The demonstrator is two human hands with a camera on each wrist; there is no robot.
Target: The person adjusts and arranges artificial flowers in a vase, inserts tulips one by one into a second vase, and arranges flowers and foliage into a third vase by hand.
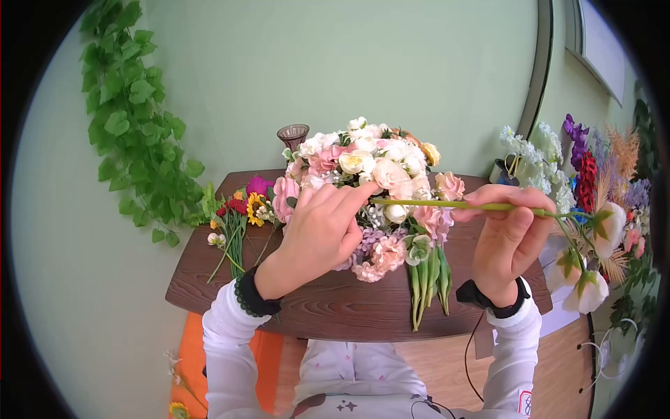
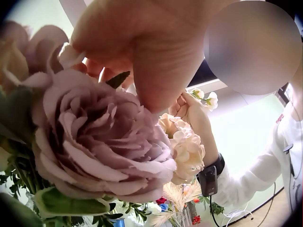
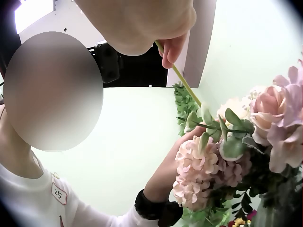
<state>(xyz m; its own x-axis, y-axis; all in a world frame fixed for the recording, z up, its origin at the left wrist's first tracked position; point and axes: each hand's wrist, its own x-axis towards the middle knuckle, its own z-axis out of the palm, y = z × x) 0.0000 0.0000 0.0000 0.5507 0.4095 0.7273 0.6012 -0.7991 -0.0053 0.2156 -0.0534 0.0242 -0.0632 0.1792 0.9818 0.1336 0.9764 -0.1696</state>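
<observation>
My right hand (image 1: 513, 234) grips the green stem (image 1: 447, 204) of a spray of white flowers (image 1: 593, 290), held almost level. The blossoms hang beyond the hand on the right, while the cut end points left into a full bouquet (image 1: 391, 178) of pink, white and lilac artificial flowers. Over the bouquet's left front lies my left hand (image 1: 321, 223), its index finger stretched out among the blooms beside the stem's end. In the left wrist view a large mauve rose (image 2: 99, 137) sits under that hand and hides part of the fingers. Green stems (image 1: 426, 286) stick out at the bouquet's front.
A bunch of small red and yellow flowers (image 1: 241, 213) lies on the left of the dark wooden table (image 1: 314, 311). Behind the bouquet stands a brownish glass vase (image 1: 293, 134). More colourful flowers (image 1: 586, 160) stand at right; leafy vines (image 1: 132, 119) hang on the left wall.
</observation>
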